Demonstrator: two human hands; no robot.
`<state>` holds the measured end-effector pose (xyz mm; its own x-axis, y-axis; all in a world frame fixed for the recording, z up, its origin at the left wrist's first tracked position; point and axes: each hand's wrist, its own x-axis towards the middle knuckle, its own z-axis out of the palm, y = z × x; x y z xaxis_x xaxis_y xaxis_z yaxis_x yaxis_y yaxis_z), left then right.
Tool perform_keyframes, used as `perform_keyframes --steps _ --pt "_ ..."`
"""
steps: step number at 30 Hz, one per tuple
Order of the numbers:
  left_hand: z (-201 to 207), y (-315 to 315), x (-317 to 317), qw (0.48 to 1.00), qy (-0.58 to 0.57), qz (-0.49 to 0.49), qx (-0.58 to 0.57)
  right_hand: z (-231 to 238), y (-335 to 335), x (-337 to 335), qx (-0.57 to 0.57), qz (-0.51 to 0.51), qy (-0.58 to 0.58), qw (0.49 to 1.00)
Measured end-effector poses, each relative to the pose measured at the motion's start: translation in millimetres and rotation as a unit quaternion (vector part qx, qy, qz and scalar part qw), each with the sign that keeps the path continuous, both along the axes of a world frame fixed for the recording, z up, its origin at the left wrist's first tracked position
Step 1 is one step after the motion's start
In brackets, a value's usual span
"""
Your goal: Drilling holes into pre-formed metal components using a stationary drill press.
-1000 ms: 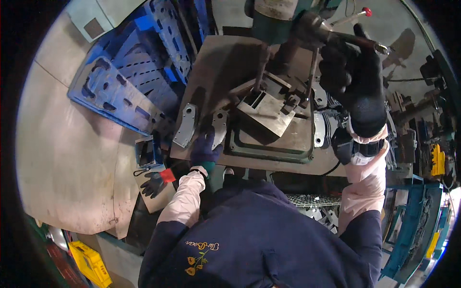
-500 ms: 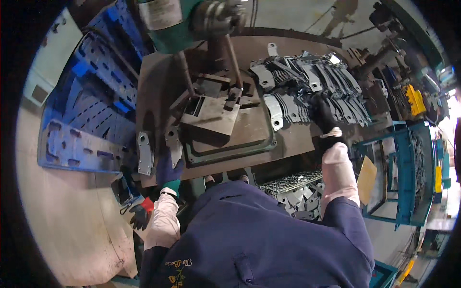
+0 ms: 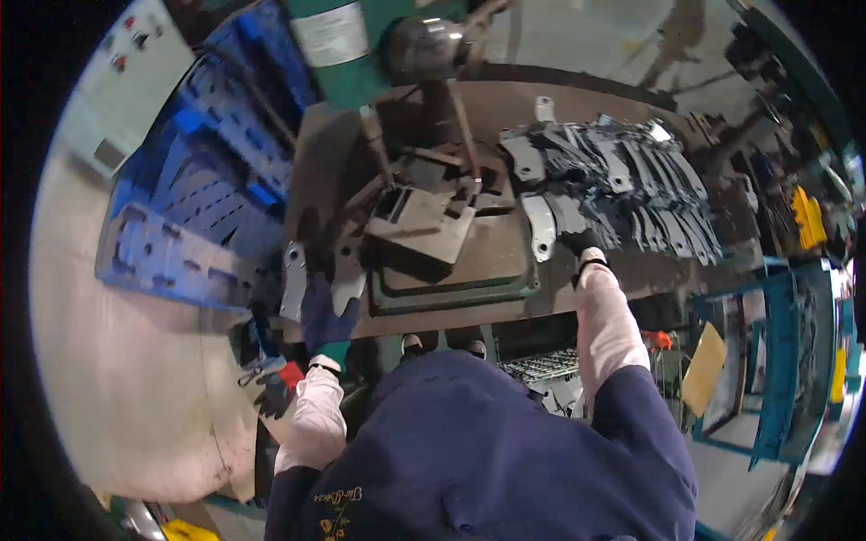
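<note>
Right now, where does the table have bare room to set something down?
The table is bare at rear left, between the blue pallets and the machine, and in a narrow front strip right of the machine base. It is crowded at right, where metal plates lie in rows by the right hand, and front left, with two separate plates by the left hand.

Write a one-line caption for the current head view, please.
Left hand at one metal plate, right hand at the plate pile, metal block between them.
</note>
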<state>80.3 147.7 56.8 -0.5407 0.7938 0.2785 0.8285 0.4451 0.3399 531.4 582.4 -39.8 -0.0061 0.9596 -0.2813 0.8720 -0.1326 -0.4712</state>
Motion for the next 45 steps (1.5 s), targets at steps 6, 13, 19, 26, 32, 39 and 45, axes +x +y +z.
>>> perform_keyframes --steps 6,13,19,26,32,39,45 --pt "16 -31 1 0.996 -0.031 0.084 0.026 14 20 31 0.009 0.093 -0.15 0.984" --pt "27 -42 -11 0.993 -0.028 0.111 0.032 52 22 49 0.054 0.042 -0.02 0.997" --pt "15 -19 -37 0.969 -0.214 0.024 0.121 122 2 60 0.071 0.091 0.153 0.982" --pt "33 47 29 0.62 -0.727 -0.27 0.117 281 -96 -20 -0.041 0.291 0.343 0.892" --pt "91 82 54 0.566 -0.684 -0.458 -0.042 348 -168 -137 -0.089 0.527 0.181 0.825" --pt "120 47 62 0.434 -0.816 -0.378 -0.049 290 -149 -181 -0.051 0.597 0.232 0.766" --pt "74 47 33 0.326 -0.901 -0.282 0.045 290 -155 -205 -0.014 0.519 0.379 0.766"
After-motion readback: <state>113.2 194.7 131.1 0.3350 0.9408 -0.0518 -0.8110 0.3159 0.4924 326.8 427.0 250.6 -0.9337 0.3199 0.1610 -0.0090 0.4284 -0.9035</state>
